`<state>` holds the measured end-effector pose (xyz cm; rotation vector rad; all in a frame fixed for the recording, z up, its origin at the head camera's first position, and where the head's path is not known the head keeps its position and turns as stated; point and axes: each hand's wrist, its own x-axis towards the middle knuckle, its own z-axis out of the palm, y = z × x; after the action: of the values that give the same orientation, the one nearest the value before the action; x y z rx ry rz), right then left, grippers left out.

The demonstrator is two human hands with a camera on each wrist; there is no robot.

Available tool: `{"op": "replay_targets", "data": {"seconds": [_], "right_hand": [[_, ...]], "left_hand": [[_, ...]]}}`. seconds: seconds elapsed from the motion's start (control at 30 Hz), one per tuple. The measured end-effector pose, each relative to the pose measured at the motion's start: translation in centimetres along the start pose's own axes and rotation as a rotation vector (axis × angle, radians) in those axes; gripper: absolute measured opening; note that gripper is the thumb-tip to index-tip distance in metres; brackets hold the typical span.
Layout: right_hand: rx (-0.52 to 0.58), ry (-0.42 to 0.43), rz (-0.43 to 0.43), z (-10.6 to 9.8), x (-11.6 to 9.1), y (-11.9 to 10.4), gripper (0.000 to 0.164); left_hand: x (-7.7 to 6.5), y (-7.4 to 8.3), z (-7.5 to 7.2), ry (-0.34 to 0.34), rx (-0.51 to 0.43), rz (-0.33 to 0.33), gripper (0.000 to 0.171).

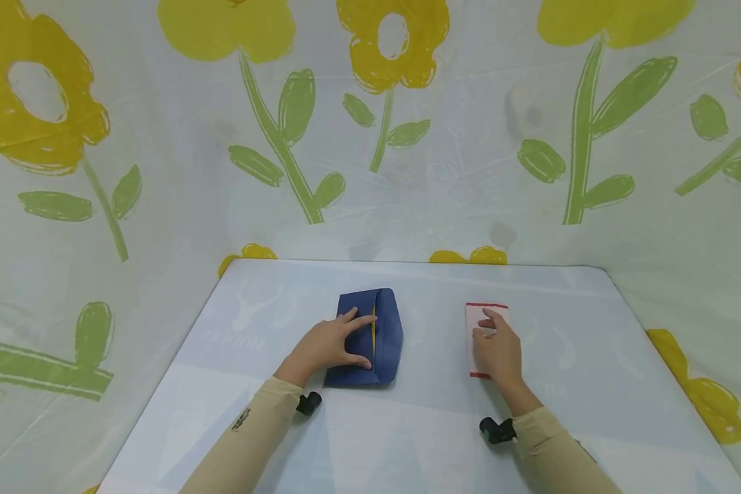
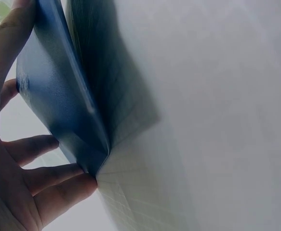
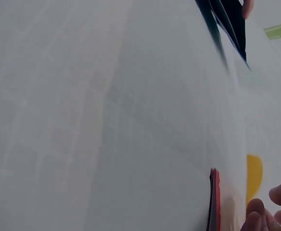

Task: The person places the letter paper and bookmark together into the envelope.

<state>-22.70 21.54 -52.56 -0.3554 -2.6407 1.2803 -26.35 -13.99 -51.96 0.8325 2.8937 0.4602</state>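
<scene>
A dark blue envelope (image 1: 355, 374) lies on the table, its pointed flap (image 1: 390, 336) folded out to the right. A narrow yellow strip (image 1: 373, 337) shows at its opening. My left hand (image 1: 324, 343) rests on the envelope with spread fingers, and in the left wrist view its fingertips touch the blue surface. To the right is a pale rectangular packet (image 1: 474, 319) with red bands at both ends. My right hand (image 1: 499, 346) hovers over it with loosely bent fingers, partly covering it. In the right wrist view the fingers stand apart from the packet's red edge (image 3: 217, 199).
The pale table (image 1: 420, 439) carries both items, with a stretch of tabletop between them. Behind and beside it hangs a cloth (image 1: 444, 192) printed with yellow flowers and green stems. Small black cameras (image 1: 309, 403) are strapped near each wrist.
</scene>
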Motion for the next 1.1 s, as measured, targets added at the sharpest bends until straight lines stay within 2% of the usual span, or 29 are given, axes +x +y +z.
{"op": "replay_targets", "data": {"seconds": [0.43, 0.83, 1.1], "right_hand": [[-0.021, 0.038, 0.027, -1.5, 0.0, 1.2, 0.051], [-0.064, 0.078, 0.011, -2.0, 0.1, 2.2, 0.053], [-0.082, 0.071, 0.027, -2.2, 0.3, 3.1, 0.056]], "left_hand": [[-0.1, 0.1, -0.3, 0.007, -0.002, 0.013, 0.096], [-0.1, 0.1, -0.2, -0.012, -0.006, -0.006, 0.096], [0.0, 0.2, -0.2, -0.013, 0.003, 0.0, 0.096]]}}
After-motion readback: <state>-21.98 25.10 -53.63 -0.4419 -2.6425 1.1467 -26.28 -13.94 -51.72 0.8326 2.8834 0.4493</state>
